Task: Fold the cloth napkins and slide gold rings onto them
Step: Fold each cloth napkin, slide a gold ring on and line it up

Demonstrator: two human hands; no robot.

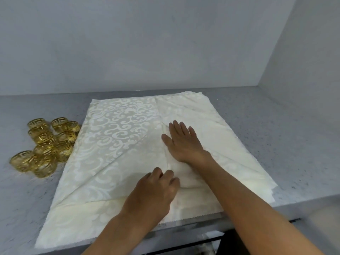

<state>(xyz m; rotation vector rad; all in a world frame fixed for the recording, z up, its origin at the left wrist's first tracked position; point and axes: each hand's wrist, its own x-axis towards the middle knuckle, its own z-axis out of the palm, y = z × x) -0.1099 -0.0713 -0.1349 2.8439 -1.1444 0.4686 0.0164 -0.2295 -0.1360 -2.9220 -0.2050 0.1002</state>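
My flat right hand (184,142) pins the napkin (117,126) while my left hand (158,188) pinches its fold (rings (46,144) wait aside).

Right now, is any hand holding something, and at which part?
The left hand pinches the napkin at a folded edge near its middle. The right hand only presses flat on it.

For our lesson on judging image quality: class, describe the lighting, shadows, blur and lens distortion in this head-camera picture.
Head view: soft, even light, with only faint shadows under the hands, left and right; mild shine on the gold rings; the whole frame is slightly soft, and the rings' cut-out pattern smears; wide-angle bending tilts the counter edge and splays the napkin.
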